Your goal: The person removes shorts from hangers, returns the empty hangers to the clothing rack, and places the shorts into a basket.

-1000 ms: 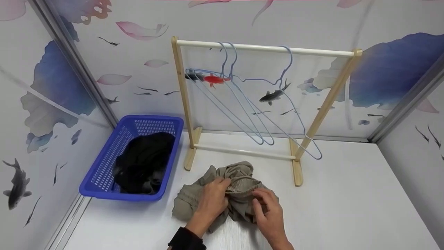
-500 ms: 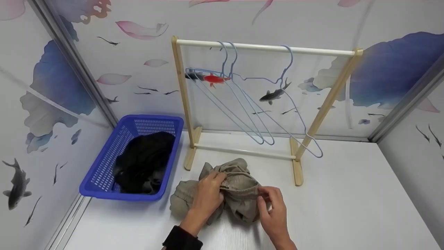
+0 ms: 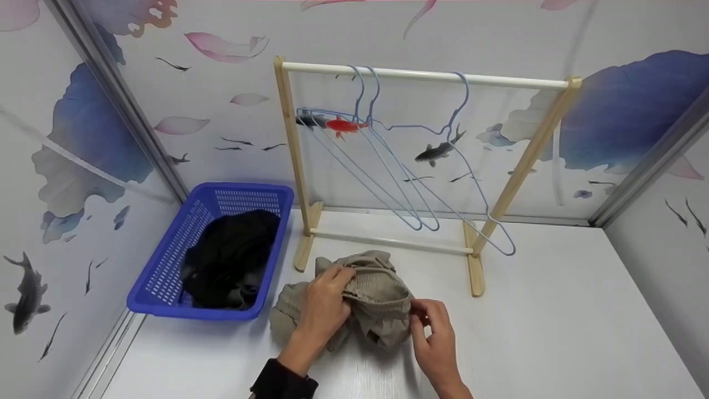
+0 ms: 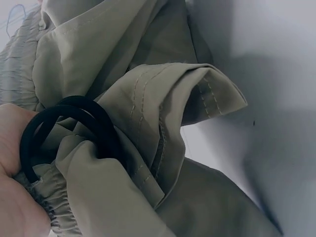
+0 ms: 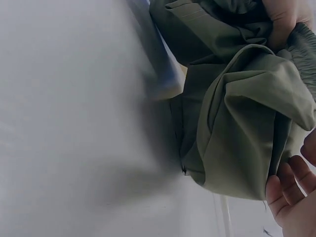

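A bunched pair of khaki pants [image 3: 382,318] with a gathered elastic waistband lies on the white table in the head view. My left hand [image 3: 324,305] grips the waistband on its left side. At the opposite side, my right hand [image 3: 436,338] pinches the waistband's edge between thumb and fingers, and the waist opening gapes between both hands. In the left wrist view a black cord loop [image 4: 79,106] lies over the cloth beside the left hand, near a stitched flap [image 4: 163,108]. Folds hide the legs' full shape.
Left of the pants stands a blue plastic basket [image 3: 194,313] with dark clothing [image 3: 232,257] in it. Behind is a wooden rack [image 3: 526,160] with a white top bar [image 3: 410,74] carrying blue wire hangers [image 3: 481,188]. Patterned walls enclose the table [image 3: 554,327].
Both hands have spread the waistband apart, with the left hand shifting left. The opening shows wider, and the right hand has taken the waistband's right edge. Basket and rack stay put.
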`<act>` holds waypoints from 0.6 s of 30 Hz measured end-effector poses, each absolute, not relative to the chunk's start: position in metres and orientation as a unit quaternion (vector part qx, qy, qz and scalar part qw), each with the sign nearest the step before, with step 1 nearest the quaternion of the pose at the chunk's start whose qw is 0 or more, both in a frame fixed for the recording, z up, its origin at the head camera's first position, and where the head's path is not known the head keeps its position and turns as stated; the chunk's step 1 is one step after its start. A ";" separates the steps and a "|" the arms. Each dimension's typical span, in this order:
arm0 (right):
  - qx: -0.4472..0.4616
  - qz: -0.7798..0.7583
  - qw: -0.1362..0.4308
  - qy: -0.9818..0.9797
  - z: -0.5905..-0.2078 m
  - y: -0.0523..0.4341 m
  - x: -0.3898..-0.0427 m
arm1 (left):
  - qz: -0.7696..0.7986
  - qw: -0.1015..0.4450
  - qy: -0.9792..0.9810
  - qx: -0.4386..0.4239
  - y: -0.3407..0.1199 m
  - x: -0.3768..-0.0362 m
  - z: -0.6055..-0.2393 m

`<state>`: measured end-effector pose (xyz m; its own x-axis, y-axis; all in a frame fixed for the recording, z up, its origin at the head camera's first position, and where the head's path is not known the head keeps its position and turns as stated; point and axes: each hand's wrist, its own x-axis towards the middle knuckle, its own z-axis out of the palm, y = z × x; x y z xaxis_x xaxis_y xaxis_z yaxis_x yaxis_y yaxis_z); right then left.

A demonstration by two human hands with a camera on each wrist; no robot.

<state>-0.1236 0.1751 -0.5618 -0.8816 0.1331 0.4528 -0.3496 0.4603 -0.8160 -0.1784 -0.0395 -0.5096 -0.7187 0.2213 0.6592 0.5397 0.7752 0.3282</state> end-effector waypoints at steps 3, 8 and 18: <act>0.069 0.507 0.237 -0.826 -0.563 0.174 -0.124 | -0.263 0.318 -0.885 -0.214 -0.043 -0.179 -0.507; 0.071 0.497 0.241 -0.831 -0.565 0.173 -0.124 | -0.272 0.333 -0.877 -0.216 -0.048 -0.180 -0.502; 0.073 0.485 0.243 -0.837 -0.566 0.172 -0.125 | -0.271 0.373 -0.861 -0.214 -0.058 -0.184 -0.491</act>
